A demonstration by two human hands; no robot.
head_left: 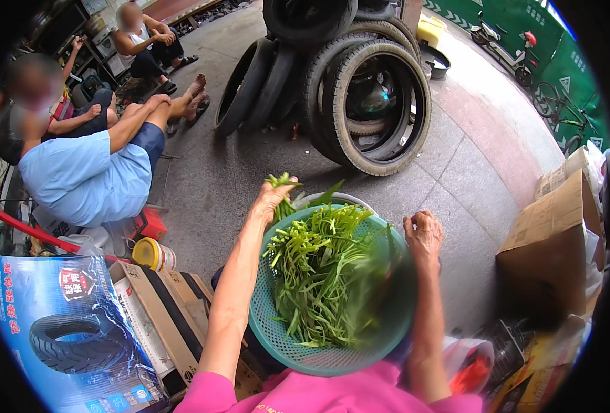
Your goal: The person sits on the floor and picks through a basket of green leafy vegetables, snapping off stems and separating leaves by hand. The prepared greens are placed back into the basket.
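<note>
A round green plastic basket (298,356) rests at my lap, heaped with leafy green vegetables (325,275) that have thin stems and narrow leaves. At its far left rim my left hand (272,198) is closed around a small bunch of green stems (282,180). Just off the basket's right rim is my right hand (425,234), its fingers curled in; whatever they may hold is hidden. A blurred patch covers the right part of the greens. The pale rim of another round vessel (349,198) shows beyond the basket.
Several tyres (380,107) stand on the paved floor ahead. At the left, a person in a light blue shirt (91,168) sits near others. Flat cardboard boxes (170,296) and a blue tyre box (70,330) lie at my left; an open carton (549,241) stands right.
</note>
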